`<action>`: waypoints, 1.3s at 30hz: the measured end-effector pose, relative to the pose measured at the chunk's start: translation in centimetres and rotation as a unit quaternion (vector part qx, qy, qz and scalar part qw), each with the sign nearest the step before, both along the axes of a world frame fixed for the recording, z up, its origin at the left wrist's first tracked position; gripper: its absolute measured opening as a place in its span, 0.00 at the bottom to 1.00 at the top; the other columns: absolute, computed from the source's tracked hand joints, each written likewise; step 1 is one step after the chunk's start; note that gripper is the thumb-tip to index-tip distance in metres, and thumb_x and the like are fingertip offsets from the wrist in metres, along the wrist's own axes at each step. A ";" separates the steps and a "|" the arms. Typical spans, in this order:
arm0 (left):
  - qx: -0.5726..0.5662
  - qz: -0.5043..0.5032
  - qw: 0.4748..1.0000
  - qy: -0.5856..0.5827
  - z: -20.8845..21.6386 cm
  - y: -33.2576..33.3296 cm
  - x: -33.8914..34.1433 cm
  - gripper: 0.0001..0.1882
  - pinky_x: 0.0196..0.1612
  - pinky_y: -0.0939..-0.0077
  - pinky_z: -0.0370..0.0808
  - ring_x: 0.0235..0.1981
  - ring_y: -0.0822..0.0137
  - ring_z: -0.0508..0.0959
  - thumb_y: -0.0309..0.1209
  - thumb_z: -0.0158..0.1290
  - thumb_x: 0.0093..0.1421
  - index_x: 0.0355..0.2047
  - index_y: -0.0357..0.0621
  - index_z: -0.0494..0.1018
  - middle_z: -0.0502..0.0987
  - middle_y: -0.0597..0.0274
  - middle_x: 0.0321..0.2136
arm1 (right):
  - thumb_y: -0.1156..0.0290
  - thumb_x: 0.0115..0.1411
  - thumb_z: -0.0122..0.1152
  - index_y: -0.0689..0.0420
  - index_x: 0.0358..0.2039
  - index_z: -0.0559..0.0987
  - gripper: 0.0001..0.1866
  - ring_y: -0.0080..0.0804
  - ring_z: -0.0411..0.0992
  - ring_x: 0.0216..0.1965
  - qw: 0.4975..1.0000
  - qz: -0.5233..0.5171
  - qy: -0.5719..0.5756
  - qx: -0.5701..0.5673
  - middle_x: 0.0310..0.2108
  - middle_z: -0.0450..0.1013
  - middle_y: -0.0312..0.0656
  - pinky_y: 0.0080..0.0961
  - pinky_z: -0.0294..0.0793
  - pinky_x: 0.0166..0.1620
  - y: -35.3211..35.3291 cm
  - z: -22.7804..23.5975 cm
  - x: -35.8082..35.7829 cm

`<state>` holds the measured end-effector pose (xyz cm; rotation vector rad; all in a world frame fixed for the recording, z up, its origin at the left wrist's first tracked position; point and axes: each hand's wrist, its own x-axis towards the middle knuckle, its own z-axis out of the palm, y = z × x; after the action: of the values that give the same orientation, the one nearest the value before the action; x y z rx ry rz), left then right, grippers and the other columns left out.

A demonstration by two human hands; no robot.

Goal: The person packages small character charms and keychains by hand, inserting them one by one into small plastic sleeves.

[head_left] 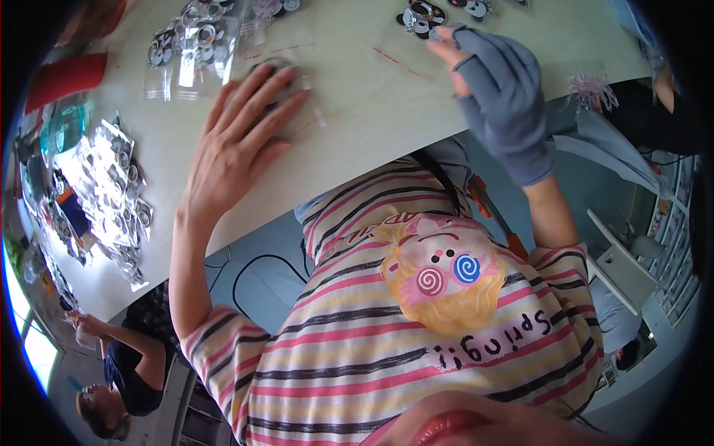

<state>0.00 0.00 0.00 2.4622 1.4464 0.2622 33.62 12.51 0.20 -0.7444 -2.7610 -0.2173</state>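
Observation:
Bare, my left hand (236,145) lies with its fingers stretched over a small clear plastic bag (316,104) on the table. A dark round piece, mostly hidden, shows under those fingertips. My right hand (502,93), in a grey fingerless glove, reaches to the far side of the table. Its fingers are partly bent and apart, the tips at the edge of a black-and-white panda-shaped keychain (422,16). Whether they touch it I cannot tell. Another panda keychain (474,7) lies just right of that one.
Bagged keychains with metal rings (204,41) lie at the far left. A large pile of shiny bagged pieces (111,186) covers the table's left side, near a teal container (65,130) and a red object (67,80). Another person (134,364) sits at lower left.

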 end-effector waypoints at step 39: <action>0.043 -0.055 0.998 0.005 -1.1 5.6 6.7 0.29 0.74 0.56 0.47 0.73 0.63 0.57 0.32 0.45 0.67 0.69 0.53 0.63 0.62 0.63 0.70 | 0.65 0.56 0.64 0.51 0.30 0.74 0.08 0.29 0.73 0.27 0.993 -0.109 0.004 -0.037 0.26 0.70 0.34 0.32 0.70 0.33 -9.2 -0.7 -5.9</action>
<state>6.66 5.64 -1.07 2.6047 1.3244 0.2952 27.68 3.32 -0.47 -1.0651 -2.6914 -0.1540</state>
